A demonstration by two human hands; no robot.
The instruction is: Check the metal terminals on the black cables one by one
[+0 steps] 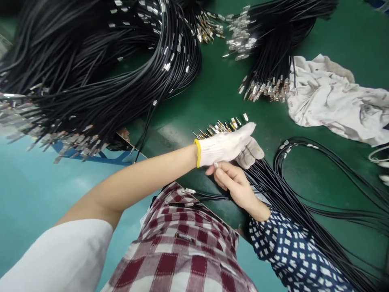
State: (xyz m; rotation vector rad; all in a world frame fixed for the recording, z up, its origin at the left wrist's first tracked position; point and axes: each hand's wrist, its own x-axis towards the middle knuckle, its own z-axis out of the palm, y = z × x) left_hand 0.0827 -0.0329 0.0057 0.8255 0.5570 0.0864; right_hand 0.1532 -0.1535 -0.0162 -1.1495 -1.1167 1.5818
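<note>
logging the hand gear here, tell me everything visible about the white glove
The white glove looks like knitted fabric, with a yellow cuff edge and greyish fingers partly curled. Worn on the left hand, it covers part of a black cable bundle. The bare right hand sits at its lower edge; contact unclear.

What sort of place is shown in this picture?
Most likely a factory workshop dealing with cables: thick bundles of black cables with silvery connectors lie on a green worktable, and the left hand wears a white work glove.
</note>
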